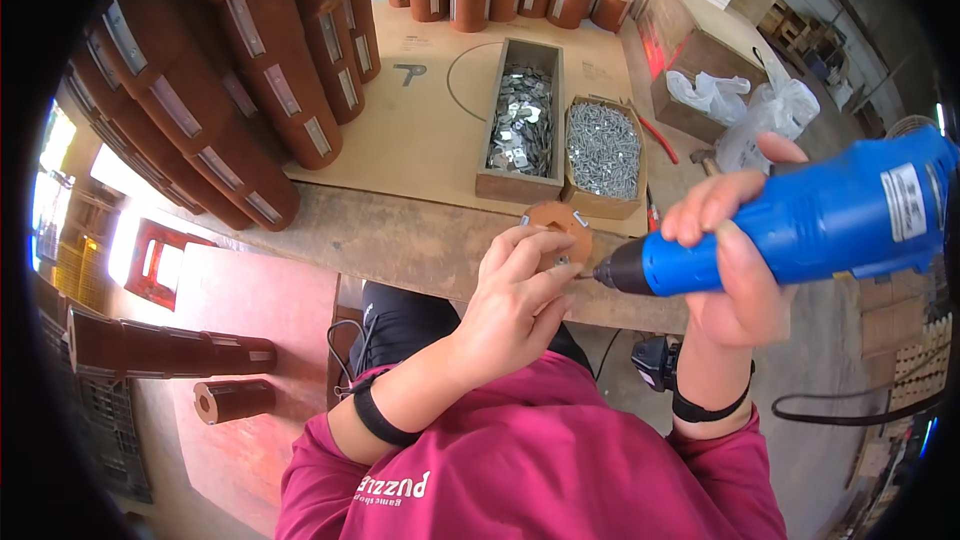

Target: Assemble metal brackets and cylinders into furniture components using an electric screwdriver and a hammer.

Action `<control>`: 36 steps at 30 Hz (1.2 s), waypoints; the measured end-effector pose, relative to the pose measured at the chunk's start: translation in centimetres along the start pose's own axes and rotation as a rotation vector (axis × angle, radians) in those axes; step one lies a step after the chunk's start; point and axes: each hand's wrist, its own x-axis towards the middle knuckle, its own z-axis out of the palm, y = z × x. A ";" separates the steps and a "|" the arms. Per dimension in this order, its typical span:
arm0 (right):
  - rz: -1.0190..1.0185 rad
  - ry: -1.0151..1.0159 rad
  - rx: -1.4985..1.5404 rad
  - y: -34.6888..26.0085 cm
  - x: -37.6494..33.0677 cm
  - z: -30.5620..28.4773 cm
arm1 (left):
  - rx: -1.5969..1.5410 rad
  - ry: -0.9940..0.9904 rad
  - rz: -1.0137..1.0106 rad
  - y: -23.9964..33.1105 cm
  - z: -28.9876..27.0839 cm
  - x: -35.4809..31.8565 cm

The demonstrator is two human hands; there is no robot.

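My right hand [735,260] is wrapped round the body of a blue electric screwdriver [820,215], held nearly level. Its black nose [622,268] points left, and the bit reaches a short brown cylinder [570,223] with small metal plates on its side. That cylinder rests at the table's near edge, with my left hand [525,285] closed on it and fingertips beside the bit. My fingers partly cover the cylinder, so whether they also pinch a screw is hidden. Beyond the hands stand a wooden box of small metal plates [508,180] and a cardboard box of screws [598,202].
Tall stacks of brown cylinders [285,90] rise at the left. Several short cylinders [470,5] stand at the table's far end. Red-handled pliers [660,140] and clear plastic bags [770,115] lie at the right. More cylinders [235,400] lie on a low surface at lower left.
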 end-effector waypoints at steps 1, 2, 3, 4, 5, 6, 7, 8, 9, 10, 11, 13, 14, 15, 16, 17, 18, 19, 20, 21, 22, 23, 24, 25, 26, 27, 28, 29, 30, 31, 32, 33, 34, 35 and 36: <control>-0.008 0.004 -0.056 0.3 0.2 0.3 | 0.002 0.002 0.005 -0.2 0.1 0.0; -0.012 0.004 -0.054 0.7 0.4 0.2 | 0.019 -0.002 0.006 -0.4 0.3 0.0; -0.014 0.012 -0.207 1.2 0.5 0.0 | 0.035 -0.007 0.008 -0.7 0.5 -0.1; -0.016 0.020 -0.360 1.5 0.6 0.0 | 0.038 -0.006 0.010 -1.0 0.6 -0.1; 0.017 0.067 -0.213 1.6 0.6 0.9 | 0.050 -0.011 0.006 -1.3 0.7 -0.1; 0.016 0.068 -0.213 1.7 0.6 1.1 | 0.062 -0.016 0.002 -1.6 0.8 -0.1; 0.017 0.054 -0.237 1.9 0.7 1.2 | 0.062 -0.018 0.003 -1.8 0.9 -0.1; 0.018 0.039 -0.261 2.1 0.7 1.3 | 0.065 -0.021 -0.001 -2.0 0.9 0.0; 0.008 0.021 -0.267 2.2 0.8 1.3 | 0.069 -0.024 -0.005 -2.2 0.9 0.0; 0.006 0.022 -0.267 2.4 0.8 1.3 | 0.070 -0.025 -0.004 -2.3 1.0 0.0; 0.004 0.020 -0.261 2.6 0.8 1.3 | 0.066 -0.023 -0.010 -2.4 1.0 0.0; 0.002 0.017 -0.254 2.9 0.8 1.4 | 0.063 -0.022 -0.017 -2.6 1.1 -0.1; 0.008 0.015 -0.253 2.9 0.9 1.5 | 0.064 -0.022 -0.018 -2.8 1.2 -0.1; 0.015 0.013 -0.252 3.0 0.9 1.5 | 0.064 -0.023 -0.019 -2.8 1.3 -0.1; 0.015 0.012 -0.253 3.0 0.9 1.5 | 0.063 -0.022 -0.018 -2.8 1.3 -0.1; 0.018 0.009 -0.251 3.1 0.9 1.4 | 0.064 -0.025 -0.024 -2.8 1.3 -0.2; 0.021 0.005 -0.250 3.1 0.9 1.4 | 0.065 -0.028 -0.029 -2.8 1.3 -0.2; 0.022 0.004 -0.250 3.2 0.9 1.3 | 0.065 -0.027 -0.030 -2.8 1.4 -0.2; 0.005 -0.010 -0.283 3.3 0.9 1.1 | 0.063 -0.032 -0.033 -2.8 1.4 -0.2; -0.012 -0.024 -0.316 3.4 0.9 1.0 | 0.060 -0.037 -0.036 -2.9 1.4 -0.2; -0.011 -0.026 -0.316 3.5 0.9 1.0 | 0.060 -0.036 -0.037 -2.9 1.4 -0.3; 0.000 -0.030 -0.306 3.6 0.9 1.1 | 0.069 -0.033 -0.051 -2.8 1.4 -0.3; 0.012 -0.035 -0.295 3.7 1.0 1.2 | 0.079 -0.029 -0.064 -2.7 1.4 -0.2; 0.012 -0.036 -0.296 3.6 1.1 1.4 | 0.078 -0.029 -0.064 -2.4 1.3 -0.1; 0.085 -0.010 -0.217 3.5 1.3 1.8 | 0.110 0.000 -0.097 -2.0 1.1 0.2; 0.158 0.015 -0.138 3.4 1.4 1.9 | 0.142 0.029 -0.130 -1.8 1.1 0.4; 0.159 0.014 -0.139 3.5 1.6 1.8 | 0.141 0.031 -0.131 -1.9 1.1 0.4; 0.192 -0.003 -0.148 3.6 1.8 1.7 | 0.194 0.019 -0.137 -1.9 1.2 0.4; 0.226 -0.020 -0.158 3.7 1.9 1.7 | 0.246 0.007 -0.143 -2.0 1.3 0.4; 0.246 -0.011 -0.145 3.6 2.0 1.9 | 0.246 0.010 -0.146 -2.2 1.5 0.3; 0.247 -0.014 -0.145 3.6 2.0 1.9 | 0.287 0.004 -0.151 -2.4 1.8 0.3; 0.233 -0.035 -0.159 3.7 2.1 2.0 | 0.327 -0.001 -0.155 -2.6 2.0 0.2; 0.219 -0.055 -0.173 3.7 2.2 2.0 | 0.326 0.000 -0.158 -2.7 2.2 0.2; 0.221 -0.056 -0.174 3.7 2.2 2.1 | 0.306 0.028 -0.159 -2.8 2.5 0.2; 0.212 -0.054 -0.167 3.8 2.2 2.3 | 0.286 0.055 -0.159 -2.9 2.7 0.2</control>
